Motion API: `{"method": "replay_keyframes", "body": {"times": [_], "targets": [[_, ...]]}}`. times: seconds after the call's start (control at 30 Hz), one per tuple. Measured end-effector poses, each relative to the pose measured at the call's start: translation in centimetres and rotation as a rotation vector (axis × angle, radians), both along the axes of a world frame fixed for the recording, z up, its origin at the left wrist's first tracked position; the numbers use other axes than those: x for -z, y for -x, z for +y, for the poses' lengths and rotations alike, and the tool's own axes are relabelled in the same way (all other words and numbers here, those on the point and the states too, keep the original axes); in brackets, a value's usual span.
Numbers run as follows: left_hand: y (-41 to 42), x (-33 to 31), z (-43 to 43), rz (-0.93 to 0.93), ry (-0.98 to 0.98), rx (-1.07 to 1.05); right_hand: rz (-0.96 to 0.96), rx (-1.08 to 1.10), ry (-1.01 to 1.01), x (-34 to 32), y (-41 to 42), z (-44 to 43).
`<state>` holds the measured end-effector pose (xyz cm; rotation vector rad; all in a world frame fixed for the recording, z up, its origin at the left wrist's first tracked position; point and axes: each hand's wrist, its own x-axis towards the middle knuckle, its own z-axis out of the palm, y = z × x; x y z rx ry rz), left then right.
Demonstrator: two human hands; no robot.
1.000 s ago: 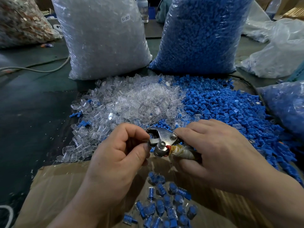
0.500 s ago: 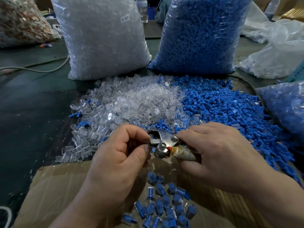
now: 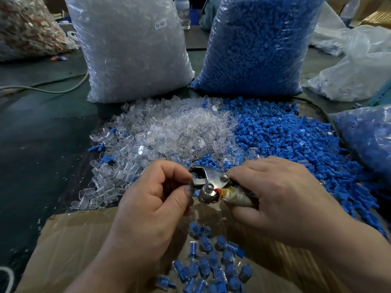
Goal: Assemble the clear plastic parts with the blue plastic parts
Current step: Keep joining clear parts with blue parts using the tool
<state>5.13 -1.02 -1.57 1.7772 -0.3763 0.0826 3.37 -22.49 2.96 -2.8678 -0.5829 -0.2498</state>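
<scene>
Clear bag (image 3: 131,60), label (image 3: 160,24) "SJ-017"

Two hands (image 3: 152,208) (image 3: 281,199), one metal tool (image 3: 208,180), two loose heaps (image 3: 169,132) (image 3: 296,140).

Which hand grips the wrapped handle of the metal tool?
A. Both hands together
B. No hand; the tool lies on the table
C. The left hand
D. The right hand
D: the right hand curls round the wrapped handle of the tool, while the left hand only pinches what seems a small blue piece at its nose.
</scene>
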Motion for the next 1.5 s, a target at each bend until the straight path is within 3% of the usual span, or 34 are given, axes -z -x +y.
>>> {"method": "replay_keyframes", "body": {"times": [0.23, 0.43, 1.5], "targets": [[0.27, -0.62, -0.09, 0.003, 0.051, -0.040, -0.052, -0.001, -0.034, 0.21, 0.08, 0.06], [-0.04, -0.59, -0.10, 0.140, 0.281, -0.004, -0.068, 0.009, -0.007, 0.41, 0.18, -0.16], [0.49, -0.93, -0.06, 0.027, 0.128, 0.004, -0.020, -0.014, 0.081, 0.23, 0.16, 0.14]]}}
